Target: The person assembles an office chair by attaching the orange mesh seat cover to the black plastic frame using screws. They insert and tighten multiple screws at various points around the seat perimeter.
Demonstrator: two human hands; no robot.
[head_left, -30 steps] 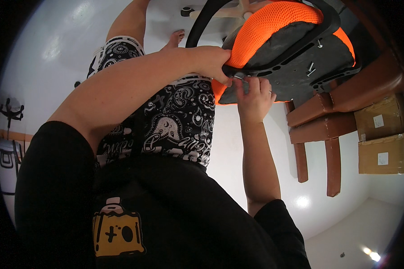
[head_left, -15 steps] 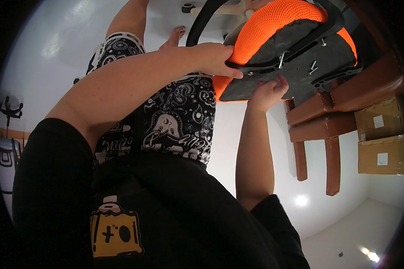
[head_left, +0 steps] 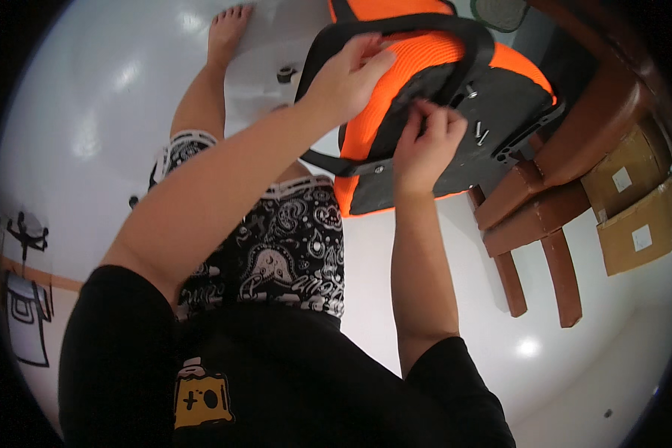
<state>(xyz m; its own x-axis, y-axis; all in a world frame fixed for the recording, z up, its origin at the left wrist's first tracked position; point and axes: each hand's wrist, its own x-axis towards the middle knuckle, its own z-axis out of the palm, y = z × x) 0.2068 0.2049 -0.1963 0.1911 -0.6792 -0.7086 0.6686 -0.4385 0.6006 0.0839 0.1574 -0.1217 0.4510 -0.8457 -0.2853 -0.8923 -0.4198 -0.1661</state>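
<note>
An office chair seat with orange mesh (head_left: 369, 112) and a black underside (head_left: 444, 160) is tipped up before me. A black looped armrest (head_left: 328, 48) crosses its near left side. My left hand (head_left: 343, 82) is closed on the armrest, fingers bent at its top bar and thumb beside the mesh. Over the underside, my right hand (head_left: 429, 142) has its fingertips pinched together; whatever is between them is hidden. A silver bolt (head_left: 471, 91) stands out of the underside to its right. Two more bolts (head_left: 480, 133) are close below that one.
Brown padded furniture (head_left: 552, 213) with legs stands to the right, beside stacked cardboard boxes (head_left: 635, 228). My bare foot (head_left: 230, 28) is on the glossy pale floor at the upper left. A black caster (head_left: 285, 74) shows left of the chair.
The chair has shifted left and turned in view. My left hand has moved up from the bracket to the armrest. My right hand's fingers have closed near where one bolt stood.
</note>
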